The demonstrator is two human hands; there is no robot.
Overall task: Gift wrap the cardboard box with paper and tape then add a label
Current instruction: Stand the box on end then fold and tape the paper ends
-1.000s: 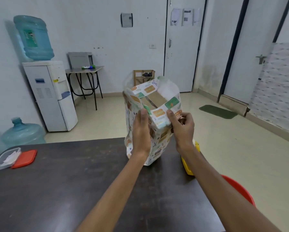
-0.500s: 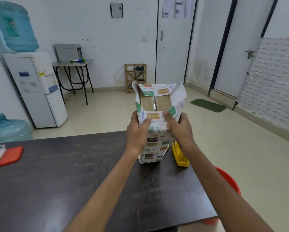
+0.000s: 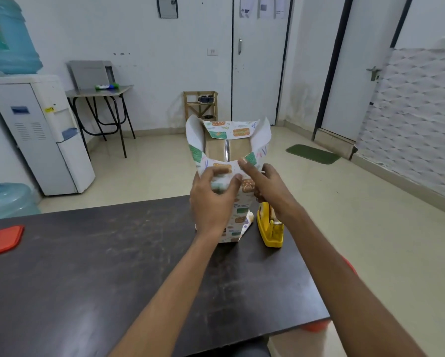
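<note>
Dark table (image 3: 87, 279). Left hand (image 3: 211, 199) and right hand (image 3: 270, 189), close together, both grip the paper (image 3: 239, 217), thumbs on its near flap. Box (image 3: 238, 150): upright at the table's far edge, wrapped, bare cardboard showing on top. Tape dispenser (image 3: 270, 228): just right of it, partly hidden by the right wrist. Red lid (image 3: 3, 239): far left. Beyond: water cooler (image 3: 43, 135), small table (image 3: 100, 90), shoe rack (image 3: 200, 105), green mat (image 3: 313, 153).

The wrapping paper (image 3: 229, 131) is thin printed paper, matt outside and plain white inside. The cardboard box (image 3: 215, 150) shows dull brown board with a shiny tape strip (image 3: 227, 150) along its seam. The tabletop (image 3: 113, 266) is dark, scuffed and faintly glossy. The tape dispenser (image 3: 269, 229) is smooth yellow plastic.
</note>
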